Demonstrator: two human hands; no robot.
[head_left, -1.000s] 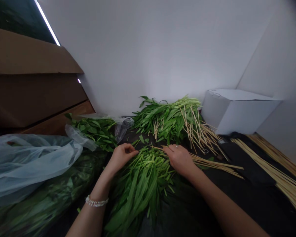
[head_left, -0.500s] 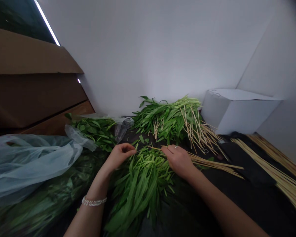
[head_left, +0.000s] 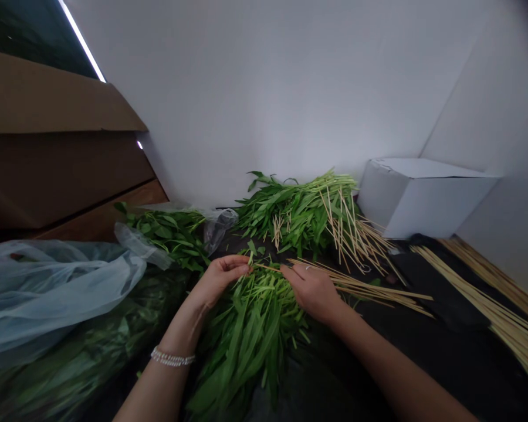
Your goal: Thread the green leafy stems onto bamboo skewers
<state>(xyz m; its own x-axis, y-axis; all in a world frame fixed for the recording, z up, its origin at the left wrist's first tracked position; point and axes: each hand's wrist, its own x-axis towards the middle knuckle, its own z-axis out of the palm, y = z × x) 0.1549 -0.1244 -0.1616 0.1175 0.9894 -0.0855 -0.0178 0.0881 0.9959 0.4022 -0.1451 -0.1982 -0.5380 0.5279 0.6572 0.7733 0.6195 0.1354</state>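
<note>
My left hand (head_left: 223,276) is closed in a pinch on a small green sprig (head_left: 251,253) that pokes up past the fingertips. From my right hand (head_left: 313,288) a thin bamboo skewer (head_left: 267,267) reaches left, its tip at the pinched sprig. Fingers and thumb of the right hand are closed round this skewer. More bamboo skewers (head_left: 389,291) lie behind and to the right of that hand; whether it grips any of them I cannot tell. Under both hands spreads a heap of long-leaved green stems (head_left: 250,328), cut ends toward the back.
Behind lies a pile of greens threaded on skewers (head_left: 299,217). Plastic bags (head_left: 61,287) with leaves are at left, below a cardboard box (head_left: 57,170). A white box (head_left: 426,199) stands at back right, near long bundled sticks (head_left: 479,305) on the dark surface.
My left hand has moved right and now pinches a sprig. The right hand has shifted slightly left, bringing the skewer's tip to the left fingertips.
</note>
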